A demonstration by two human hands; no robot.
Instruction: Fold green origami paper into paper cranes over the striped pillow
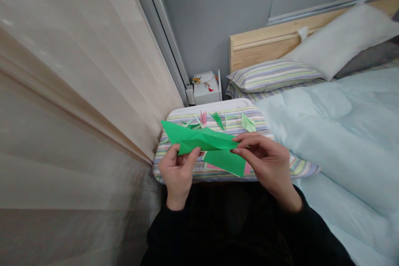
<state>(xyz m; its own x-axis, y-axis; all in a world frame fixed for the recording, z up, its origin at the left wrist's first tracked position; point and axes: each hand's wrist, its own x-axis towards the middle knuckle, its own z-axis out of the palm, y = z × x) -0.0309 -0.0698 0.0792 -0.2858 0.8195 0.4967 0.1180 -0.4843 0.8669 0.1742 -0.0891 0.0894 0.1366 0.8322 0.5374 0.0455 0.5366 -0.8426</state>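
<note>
A creased sheet of green origami paper (199, 138) is held up in the air above the small table, partly folded, with a pointed corner at its upper left. My left hand (178, 170) pinches its lower left edge between thumb and fingers. At the right end, my right hand (268, 162) grips the paper with thumb and fingertips. Below it on the table lies a stack of paper, a green sheet (226, 163) on top and pink paper (247, 169) showing at its edge. Folded paper pieces stand behind: a pink one (203, 118), a dark green one (217, 120) and a pale green one (248, 122).
A striped cloth (264, 121) covers the table (212, 104). Left of it hangs a beige curtain (93, 70); to the right is a bed with a pale blue quilt (336, 112). Behind the table stands a white nightstand (206, 96) with small tasselled items.
</note>
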